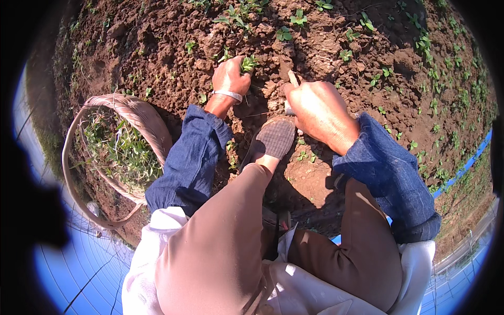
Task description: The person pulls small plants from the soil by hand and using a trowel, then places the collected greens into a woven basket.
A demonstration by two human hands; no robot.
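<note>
My left hand (229,80), with a pale band at the wrist, is closed low over the soil. A small bunch of green weeds (249,64) sticks out from between its thumb and fingers. To its right my right hand (320,109) is wrapped round a small hand tool with a pale handle (293,79). The tool's far end points at the ground and looks soil-coloured, so its shape is hard to make out. Loose brown clods (268,89) lie between the two hands.
At the left stands a woven basket (137,111) with a hoop handle, heaped with pulled weeds (123,149). Small green seedlings (283,34) dot the soil ahead and to the right. My shoe (275,137) rests just behind the hands. A blue strip (466,167) edges the bed at right.
</note>
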